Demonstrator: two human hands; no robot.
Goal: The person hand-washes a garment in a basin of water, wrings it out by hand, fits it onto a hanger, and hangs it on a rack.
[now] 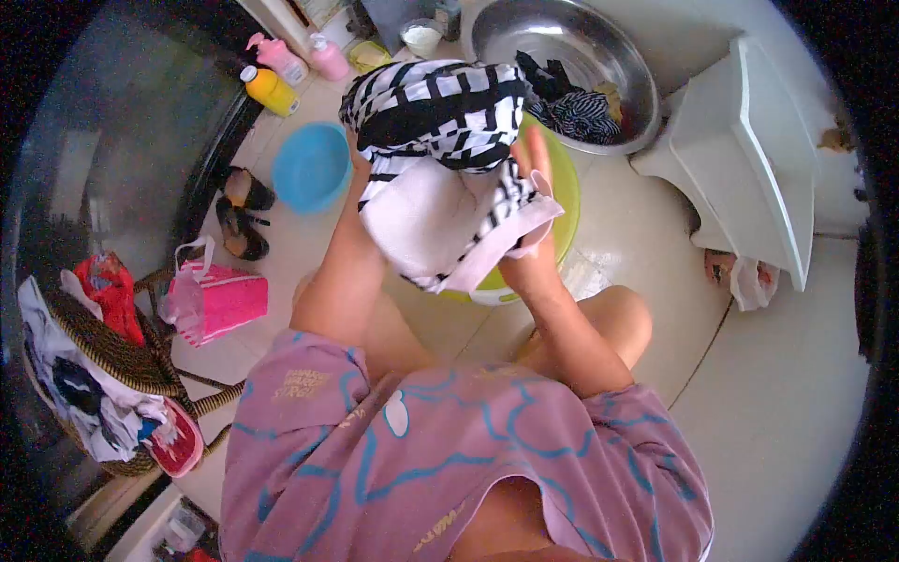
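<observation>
A crumpled, soft black-and-white patterned cloth garment (pixel 440 103) with a pale lining and hem hangs raised over a round lime-green plastic basin (pixel 568 192). The right hand (pixel 538 173) extends its fingers beside the hem, grip unclear; the left, hidden behind cloth, I cannot tell. Bare glossy tile floor (pixel 646 225) separates the basin's right rim from a white plastic stool (pixel 721 150).
</observation>
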